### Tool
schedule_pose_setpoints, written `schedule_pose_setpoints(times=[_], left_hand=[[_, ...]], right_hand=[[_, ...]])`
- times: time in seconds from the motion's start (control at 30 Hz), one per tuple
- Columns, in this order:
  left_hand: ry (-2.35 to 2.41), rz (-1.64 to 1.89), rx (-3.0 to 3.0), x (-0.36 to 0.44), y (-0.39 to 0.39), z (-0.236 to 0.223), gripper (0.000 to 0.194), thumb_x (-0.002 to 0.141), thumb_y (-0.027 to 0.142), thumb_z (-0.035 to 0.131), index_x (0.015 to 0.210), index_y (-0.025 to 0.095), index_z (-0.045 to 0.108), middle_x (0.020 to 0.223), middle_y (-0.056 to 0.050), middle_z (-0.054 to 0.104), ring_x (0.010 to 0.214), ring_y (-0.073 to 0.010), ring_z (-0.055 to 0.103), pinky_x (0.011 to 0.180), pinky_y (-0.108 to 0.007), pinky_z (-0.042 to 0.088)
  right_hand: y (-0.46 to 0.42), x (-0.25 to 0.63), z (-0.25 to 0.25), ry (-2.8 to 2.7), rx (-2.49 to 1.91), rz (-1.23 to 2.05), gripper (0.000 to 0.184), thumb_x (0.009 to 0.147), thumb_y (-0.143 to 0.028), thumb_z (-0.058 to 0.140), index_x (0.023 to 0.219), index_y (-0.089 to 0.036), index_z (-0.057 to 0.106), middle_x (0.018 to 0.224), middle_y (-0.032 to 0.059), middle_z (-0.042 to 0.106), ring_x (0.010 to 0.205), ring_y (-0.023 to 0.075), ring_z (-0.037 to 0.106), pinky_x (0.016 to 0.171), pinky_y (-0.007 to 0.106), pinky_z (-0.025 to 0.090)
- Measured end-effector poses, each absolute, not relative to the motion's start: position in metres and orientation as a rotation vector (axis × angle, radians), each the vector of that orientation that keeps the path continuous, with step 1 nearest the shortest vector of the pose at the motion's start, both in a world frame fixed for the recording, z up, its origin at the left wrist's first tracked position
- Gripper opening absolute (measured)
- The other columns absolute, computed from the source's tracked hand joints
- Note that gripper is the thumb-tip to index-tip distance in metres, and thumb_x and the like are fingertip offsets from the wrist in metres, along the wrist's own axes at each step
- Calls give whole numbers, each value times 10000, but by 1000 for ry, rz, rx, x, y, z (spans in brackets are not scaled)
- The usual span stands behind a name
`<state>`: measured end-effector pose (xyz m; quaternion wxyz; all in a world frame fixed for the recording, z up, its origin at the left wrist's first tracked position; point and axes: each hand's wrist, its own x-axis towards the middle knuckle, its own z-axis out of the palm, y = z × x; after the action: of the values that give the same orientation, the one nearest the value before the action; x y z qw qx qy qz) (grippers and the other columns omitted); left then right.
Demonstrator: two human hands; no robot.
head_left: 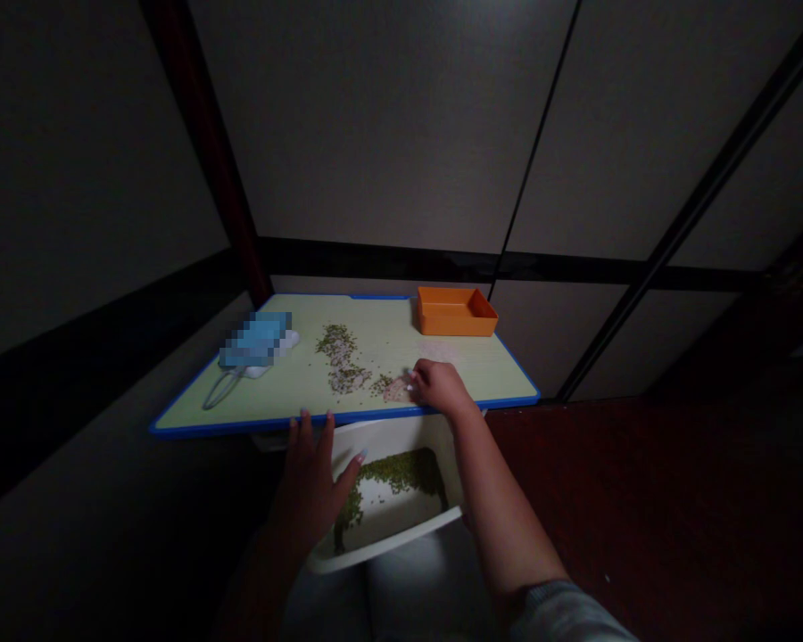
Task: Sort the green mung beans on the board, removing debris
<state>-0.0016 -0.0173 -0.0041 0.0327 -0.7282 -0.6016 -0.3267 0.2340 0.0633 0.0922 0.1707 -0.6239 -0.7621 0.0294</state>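
Observation:
My left hand (313,477) lies with spread fingers at the table's front edge, over the left side of a white bin (392,430). It holds nothing that I can see. Small green seeds or beans (401,471) are heaped in the bin along its far and left sides. My right hand (438,385) is on the tabletop near the front edge, its fingers pinched together beside a patch of pale pinkish bits (396,389). What the fingertips hold, if anything, is too small to make out. Left of that patch, a mixed pile of green and pale grains (341,361) spreads over the table.
The pale tabletop (287,392) has a blue rim. An orange open box (456,312) stands at its back right. On the left lies a blurred blue object (255,339) with a looped cord (220,389). Panelled cabinet doors (388,134) rise close behind the table.

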Motion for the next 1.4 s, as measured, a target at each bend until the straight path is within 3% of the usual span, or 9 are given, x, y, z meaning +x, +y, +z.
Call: schedule_pose_setpoints(times=[0.63,1.2,1.4], left_hand=[[-1857,-1019,-2236,-2,-17,-4,688,816,474,515,1384,105,399,1537,-263,195,1429,-403,160,1087,-600,305],[-1856,-1021,-2251,-1,-17,-5,685,828,474,487,1400,114,371,1540,-266,179,1437,-406,127,1085,-606,295],[-1860,-1060,-2241,-1,-17,-5,682,811,460,522,1398,145,373,1549,-234,191,1440,-388,139,1085,-613,295]], right_hand=[[67,244,93,-1882,-2168,73,235,862,-321,517,1013,-179,627,993,138,709,958,252,647,797,333,370],[62,236,93,-2070,-1816,141,235,939,-291,411,927,-222,636,903,54,712,825,165,596,712,258,297],[64,243,90,-2035,-1882,114,236,926,-287,428,932,-219,654,912,68,717,816,166,595,693,258,289]])
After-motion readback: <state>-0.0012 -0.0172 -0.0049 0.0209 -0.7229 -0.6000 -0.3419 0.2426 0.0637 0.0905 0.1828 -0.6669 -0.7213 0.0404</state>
